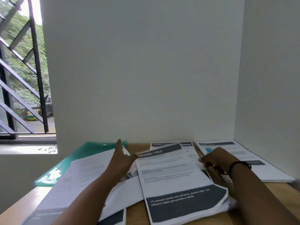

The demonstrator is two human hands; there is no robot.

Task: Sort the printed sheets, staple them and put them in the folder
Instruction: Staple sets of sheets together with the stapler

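The thin white printed paper sheets (178, 179) lie spread on the wooden tabletop (134, 208), beside the green plastic folder (78, 159). The left hand (120, 161) is flat and released; the right hand (217, 161) grasps the top sheet's edge. Paper is light, floppy and slippery, so pinching an edge should work best.

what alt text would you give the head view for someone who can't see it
A person's left hand, fingers straight, touches the top edge of a printed sheet on a wooden table, while the right hand grips a blue-tipped object. More sheet piles lie around, with a green folder at the left.
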